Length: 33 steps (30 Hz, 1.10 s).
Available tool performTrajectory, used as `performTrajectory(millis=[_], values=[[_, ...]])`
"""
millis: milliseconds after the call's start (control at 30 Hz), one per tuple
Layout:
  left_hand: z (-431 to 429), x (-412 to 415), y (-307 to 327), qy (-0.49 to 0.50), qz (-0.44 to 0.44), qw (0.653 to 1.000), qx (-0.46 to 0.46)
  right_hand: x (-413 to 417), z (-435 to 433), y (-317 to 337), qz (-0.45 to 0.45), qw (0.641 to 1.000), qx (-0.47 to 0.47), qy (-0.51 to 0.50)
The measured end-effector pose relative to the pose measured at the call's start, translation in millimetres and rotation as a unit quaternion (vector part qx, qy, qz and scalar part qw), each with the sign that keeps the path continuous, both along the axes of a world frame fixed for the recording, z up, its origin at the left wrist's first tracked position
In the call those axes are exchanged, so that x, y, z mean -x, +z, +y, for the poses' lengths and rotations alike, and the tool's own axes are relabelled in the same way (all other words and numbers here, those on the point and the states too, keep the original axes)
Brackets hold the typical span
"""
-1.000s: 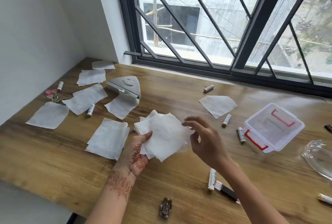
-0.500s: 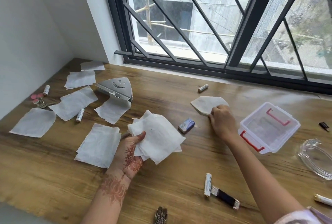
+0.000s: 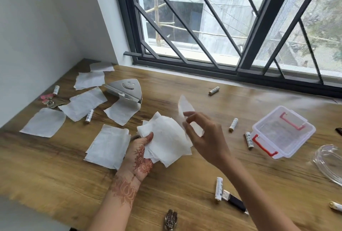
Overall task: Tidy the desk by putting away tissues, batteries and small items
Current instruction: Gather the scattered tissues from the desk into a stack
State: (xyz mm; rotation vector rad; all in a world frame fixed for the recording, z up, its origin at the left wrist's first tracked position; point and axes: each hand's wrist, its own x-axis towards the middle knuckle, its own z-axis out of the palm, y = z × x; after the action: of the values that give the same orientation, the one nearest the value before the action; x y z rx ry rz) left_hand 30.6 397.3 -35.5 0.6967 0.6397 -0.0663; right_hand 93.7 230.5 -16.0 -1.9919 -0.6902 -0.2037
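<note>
My left hand (image 3: 138,158), palm up with henna patterns, grips a stack of white tissues (image 3: 166,138) above the desk's middle. My right hand (image 3: 205,138) pinches a single tissue (image 3: 185,108) by its edge, lifted and curling just right of the stack. Several more tissues lie flat to the left, such as one near my wrist (image 3: 108,145) and one at the far left (image 3: 43,122). A grey tissue holder (image 3: 125,89) with a smiley cut-out stands behind them. White batteries lie scattered: (image 3: 214,90), (image 3: 233,124), (image 3: 249,140), (image 3: 219,188), (image 3: 89,116).
A clear plastic box (image 3: 283,132) with red latches sits at the right, a glass dish (image 3: 329,162) beyond it. A black USB stick (image 3: 235,201), a small metal ornament (image 3: 170,220) and pink bits with keys (image 3: 48,99) lie on the wooden desk (image 3: 55,166). Window bars run behind.
My right hand reached out to the tissue lying near the plastic box, picked it up and brought it back beside the stack. The small blue item seen half a second ago is hidden.
</note>
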Motion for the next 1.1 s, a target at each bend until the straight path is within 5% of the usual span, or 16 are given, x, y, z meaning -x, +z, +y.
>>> performTrajectory(millis=[300, 567, 833, 1100], values=[[2.6, 19.6, 5.0, -0.016, -0.07, 0.994, 0.081, 49.1, 20.0, -10.2, -0.075, 0.96, 0.144, 0.226], [15.0, 43.2, 10.6, -0.022, -0.08, 0.995, 0.057, 64.5, 38.2, -9.1, -0.046, 0.953, 0.148, 0.262], [58.0, 78.4, 1.9, 0.124, -0.006, 0.992, -0.031, 63.4, 83.2, -22.6, 0.005, 0.992, 0.042, 0.116], [107.0, 99.3, 11.2, 0.168, 0.048, 0.979, -0.105, 33.9, 133.2, -41.6, 0.078, 0.983, 0.164, 0.015]])
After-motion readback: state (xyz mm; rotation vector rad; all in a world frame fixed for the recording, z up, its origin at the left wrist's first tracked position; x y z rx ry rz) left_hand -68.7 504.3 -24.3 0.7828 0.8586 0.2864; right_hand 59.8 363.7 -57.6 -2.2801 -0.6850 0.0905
